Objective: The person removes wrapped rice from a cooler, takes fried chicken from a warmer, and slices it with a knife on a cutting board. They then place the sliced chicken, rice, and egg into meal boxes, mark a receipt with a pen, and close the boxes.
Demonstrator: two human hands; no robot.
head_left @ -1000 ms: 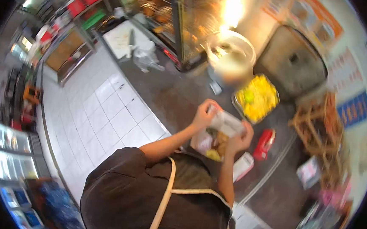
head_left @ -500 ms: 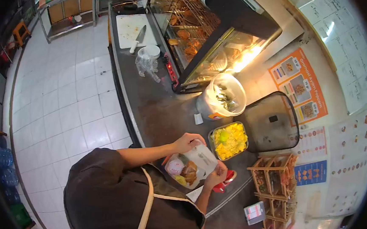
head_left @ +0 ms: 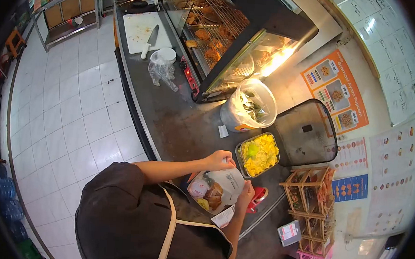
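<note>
My left hand (head_left: 220, 160) pinches the far edge of a printed white food wrapping paper (head_left: 230, 185), and my right hand (head_left: 246, 193) grips its right corner. The paper spreads out under a meal: a round white pack with red print (head_left: 198, 188), a piece of browned chicken (head_left: 214, 195) and something yellow (head_left: 203, 204). An edge of what looks like a box shows beside the paper, mostly hidden. Just beyond both hands sits a clear tub of yellow shredded food (head_left: 262, 155) with a green piece on top. A red object (head_left: 258, 199) lies by my right hand.
A lit food warmer (head_left: 251, 60) stands at the back of the counter, with a white bucket (head_left: 233, 113) in front. A knife (head_left: 151, 41) rests on a cutting board (head_left: 134, 23). Wooden racks (head_left: 308, 199) and a dark lid (head_left: 308, 136) are at the right.
The paper's upper flap, folded over before, is now pulled back and spread wider. My left hand has shifted slightly right; a printed slip by my right forearm shows more.
</note>
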